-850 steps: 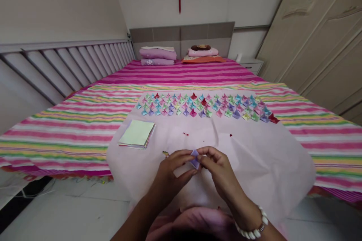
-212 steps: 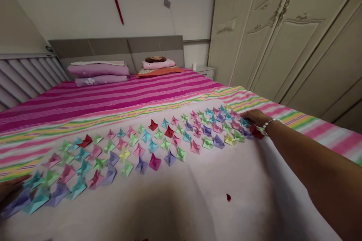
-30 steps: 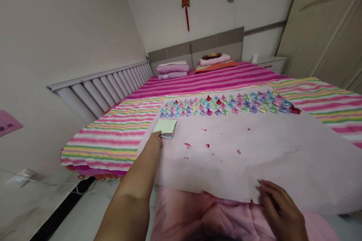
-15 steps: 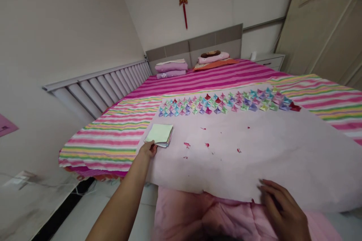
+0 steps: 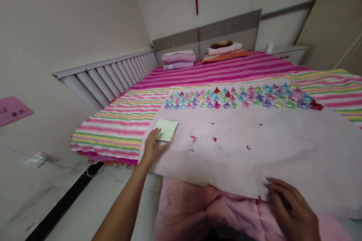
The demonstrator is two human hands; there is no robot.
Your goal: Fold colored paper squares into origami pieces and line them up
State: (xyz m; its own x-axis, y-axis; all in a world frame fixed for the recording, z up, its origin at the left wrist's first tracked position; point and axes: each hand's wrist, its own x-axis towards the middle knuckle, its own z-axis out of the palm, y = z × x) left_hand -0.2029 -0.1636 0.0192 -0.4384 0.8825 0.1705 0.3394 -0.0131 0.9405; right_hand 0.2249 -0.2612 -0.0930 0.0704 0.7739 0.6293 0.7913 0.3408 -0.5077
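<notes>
My left hand (image 5: 153,147) is at the left side of a large pale pinkish-white sheet (image 5: 271,150). Its fingers and thumb are around the near left corner of a stack of square papers (image 5: 167,129), light green on top. My right hand (image 5: 292,209) rests at the sheet's near edge on the right, fingers apart and loosely bent, holding nothing. Several small folded paper pieces (image 5: 216,104) in many colours stand in rows along the far part of the sheet. Between the hands lie small red scraps (image 5: 214,139).
Under the sheet is a bed with a striped cover (image 5: 113,128). A pale slatted rail (image 5: 104,77) runs along its left side. Folded bedding (image 5: 178,58) lies by the headboard (image 5: 212,32). Pink quilted cloth (image 5: 181,203) is at the near edge.
My left hand has shifted from pinching the stack's near edge to spanning its corner, and the stack is turned slightly. My right hand has hardly moved. The view has tilted down and left.
</notes>
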